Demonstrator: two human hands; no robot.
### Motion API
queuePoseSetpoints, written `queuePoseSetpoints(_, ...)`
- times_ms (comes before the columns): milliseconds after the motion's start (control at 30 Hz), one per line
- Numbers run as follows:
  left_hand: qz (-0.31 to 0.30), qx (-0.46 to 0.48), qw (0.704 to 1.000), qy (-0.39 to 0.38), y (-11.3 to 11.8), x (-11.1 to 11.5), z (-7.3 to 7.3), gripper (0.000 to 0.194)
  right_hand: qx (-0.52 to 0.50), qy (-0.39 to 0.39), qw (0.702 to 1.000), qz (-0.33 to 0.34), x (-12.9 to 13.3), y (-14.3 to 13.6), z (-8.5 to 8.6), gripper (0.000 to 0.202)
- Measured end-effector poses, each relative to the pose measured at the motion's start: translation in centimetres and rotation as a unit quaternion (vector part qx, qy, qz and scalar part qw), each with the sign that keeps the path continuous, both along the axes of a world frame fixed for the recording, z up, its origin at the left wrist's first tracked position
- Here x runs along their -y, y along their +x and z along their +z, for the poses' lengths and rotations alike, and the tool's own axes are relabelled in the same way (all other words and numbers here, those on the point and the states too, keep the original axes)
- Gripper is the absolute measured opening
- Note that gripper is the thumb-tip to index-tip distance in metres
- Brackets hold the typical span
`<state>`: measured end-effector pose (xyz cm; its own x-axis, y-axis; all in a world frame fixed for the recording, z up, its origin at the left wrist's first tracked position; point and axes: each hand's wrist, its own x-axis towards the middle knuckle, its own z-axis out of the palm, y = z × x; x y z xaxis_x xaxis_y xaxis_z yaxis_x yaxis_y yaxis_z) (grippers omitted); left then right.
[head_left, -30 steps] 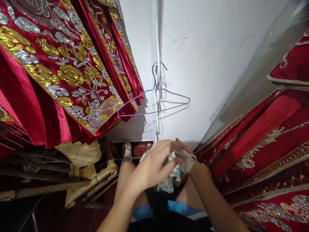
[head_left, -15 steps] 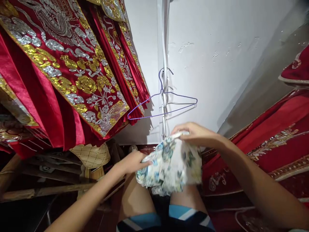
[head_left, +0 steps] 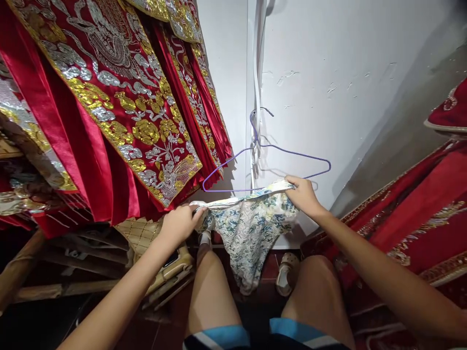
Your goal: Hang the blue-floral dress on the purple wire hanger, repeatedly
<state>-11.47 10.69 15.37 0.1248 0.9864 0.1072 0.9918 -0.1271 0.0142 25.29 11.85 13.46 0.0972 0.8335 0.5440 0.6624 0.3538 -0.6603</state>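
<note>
A white floral cloth [head_left: 251,228] with blue-green and yellow print is stretched between my hands, its lower part hanging to a narrow end above the floor. My left hand [head_left: 181,221] is closed on its left top corner. At the right top corner, my right hand [head_left: 302,193] pinches the edge. A purple hanger [head_left: 292,152] hangs against the white wall just above, and the cloth's top edge overlaps its lower bar.
Red garments with gold and silver embroidery [head_left: 146,126] hang at the left. More red beaded fabric [head_left: 412,214] lies at the right. A bamboo chair [head_left: 171,272] stands low left. A cream clog [head_left: 288,272] is on the floor.
Both hands have moved apart and the bunched cloth is now spread out wide, with its lower part hanging down. The hanger appears tilted and farther right.
</note>
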Motion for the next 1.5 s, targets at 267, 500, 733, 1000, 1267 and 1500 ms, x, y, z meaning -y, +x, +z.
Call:
queuePoseSetpoints(267, -0.110, 0.168, 0.961, 0.188, 2.8, -1.1, 2.7, 0.048, -0.055, -0.001, 0.998, 0.002, 3.2, 0.8, 2.9, 0.016)
queuePoseSetpoints(500, -0.042, 0.531, 0.846, 0.039, 4.4, -6.9, 4.6, 0.016, -0.085, -0.020, 0.996, 0.005, 3.8, 0.3, 2.7, 0.016)
queuePoseSetpoints(733, -0.006, 0.570, 0.821, 0.007, 5.0, -10.6, 4.2, 0.008, -0.054, 0.001, 0.998, -0.016, 4.6, -0.3, 2.5, 0.015)
queuePoseSetpoints(1000, -0.099, 0.415, 0.902, 0.066, 5.0, -9.6, 4.8, 0.020, -0.061, -0.013, 0.998, -0.004, 4.7, -1.1, 2.1, 0.014)
queuePoseSetpoints(1267, -0.271, 0.498, 0.803, 0.186, 9.0, -8.8, 5.8, 0.026, -0.112, -0.041, 0.990, 0.073, 3.9, -2.5, 0.6, 0.011)
queuePoseSetpoints(1500, -0.314, 0.350, 0.852, 0.228, 9.2, -9.1, 4.9, 0.045, -0.058, 0.003, 0.997, -0.055, 4.6, 1.9, 3.1, 0.089)
